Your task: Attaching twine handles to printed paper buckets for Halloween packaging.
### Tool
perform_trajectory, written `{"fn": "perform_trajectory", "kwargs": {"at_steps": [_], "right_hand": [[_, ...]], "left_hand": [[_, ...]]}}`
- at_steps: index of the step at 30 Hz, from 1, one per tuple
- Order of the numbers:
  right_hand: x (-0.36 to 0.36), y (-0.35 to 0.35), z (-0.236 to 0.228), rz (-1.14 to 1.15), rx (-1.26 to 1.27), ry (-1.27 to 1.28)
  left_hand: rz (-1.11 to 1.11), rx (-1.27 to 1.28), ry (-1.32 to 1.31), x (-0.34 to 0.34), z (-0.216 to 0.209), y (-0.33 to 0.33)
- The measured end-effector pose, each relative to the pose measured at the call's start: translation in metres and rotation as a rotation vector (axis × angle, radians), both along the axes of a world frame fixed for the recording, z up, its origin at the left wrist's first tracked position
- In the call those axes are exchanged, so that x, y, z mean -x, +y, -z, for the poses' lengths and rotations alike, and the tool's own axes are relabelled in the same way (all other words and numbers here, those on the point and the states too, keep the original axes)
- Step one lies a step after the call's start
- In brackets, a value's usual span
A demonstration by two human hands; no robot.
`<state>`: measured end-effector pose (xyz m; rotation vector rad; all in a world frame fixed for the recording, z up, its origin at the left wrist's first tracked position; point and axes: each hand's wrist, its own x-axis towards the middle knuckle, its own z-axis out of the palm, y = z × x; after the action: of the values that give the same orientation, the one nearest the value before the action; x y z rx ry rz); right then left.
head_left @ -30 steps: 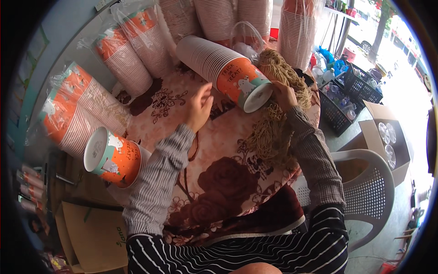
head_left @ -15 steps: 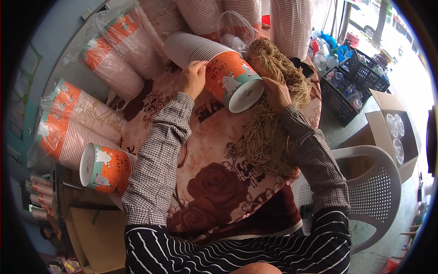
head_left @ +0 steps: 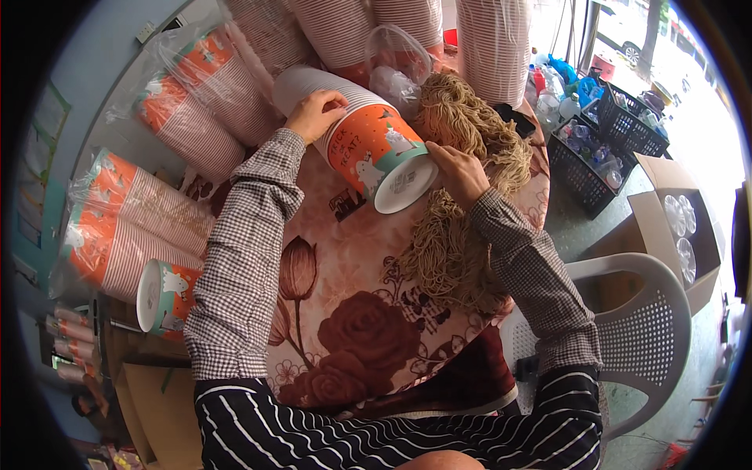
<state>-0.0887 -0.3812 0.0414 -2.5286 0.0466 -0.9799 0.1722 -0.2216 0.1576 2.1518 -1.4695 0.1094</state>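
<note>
A long nested stack of paper buckets lies slanting across the table, its pale rims toward the back. The outermost paper bucket shows its orange side with ghost pictures, a green band and a white base facing me. My left hand is closed over the rims on the stack's left side, fingers curled together. At the base edge, my right hand grips the outermost bucket's right side; some of its fingers are hidden. Tan string lies in loose hanks beside and under my right hand and forearm.
Plastic-wrapped bucket stacks line the left and far edges. Another orange bucket lies beside my left forearm. To the right are a grey chair, an open carton and black crates. A flowered cloth covers the table.
My left hand has slid back from the orange bucket onto the stack's rims. The outermost bucket has come slightly nearer and to the left, with my right hand following at its base.
</note>
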Motion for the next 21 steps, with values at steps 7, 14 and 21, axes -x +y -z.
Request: {"fn": "perform_trajectory", "kwargs": {"at_steps": [7, 14, 21], "right_hand": [[-0.004, -0.002, 0.004, 0.011, 0.119, 0.016], [0.021, 0.002, -0.005, 0.090, 0.165, -0.008], [0.095, -0.003, -0.041, 0.056, -0.229, -0.196]], "left_hand": [[0.029, -0.014, -0.044, -0.002, 0.006, -0.007], [0.085, -0.052, -0.189, 0.003, 0.004, -0.020], [-0.028, 0.192, -0.082, -0.007, 0.022, 0.012]]}}
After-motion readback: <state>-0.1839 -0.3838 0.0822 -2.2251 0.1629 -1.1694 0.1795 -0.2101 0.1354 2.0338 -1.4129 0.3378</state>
